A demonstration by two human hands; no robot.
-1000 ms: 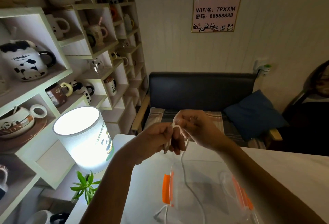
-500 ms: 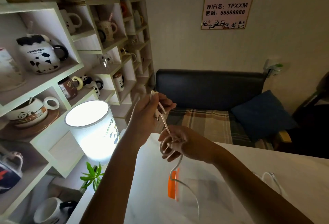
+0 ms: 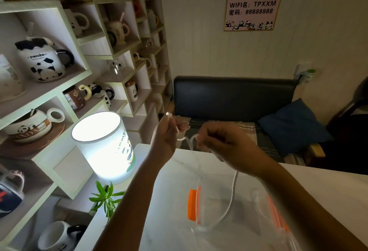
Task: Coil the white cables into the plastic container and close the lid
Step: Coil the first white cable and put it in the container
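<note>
Both hands have drawn level since the earlier frame. Left hand [image 3: 169,131] and right hand [image 3: 223,143] fingers pinch the thin white cable [image 3: 232,197], which trails blurred into the clear container [image 3: 217,207].

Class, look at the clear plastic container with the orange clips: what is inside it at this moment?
A hanging length of the white cable dips into the plastic container, coming down from the right hand. The right forearm hides the container's right part, so anything there cannot be seen.

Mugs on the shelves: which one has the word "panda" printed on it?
The large white mug with the black handle, in the upper left cubby. It alone shows "panda" above a lying panda; the rest show no such word.
</note>
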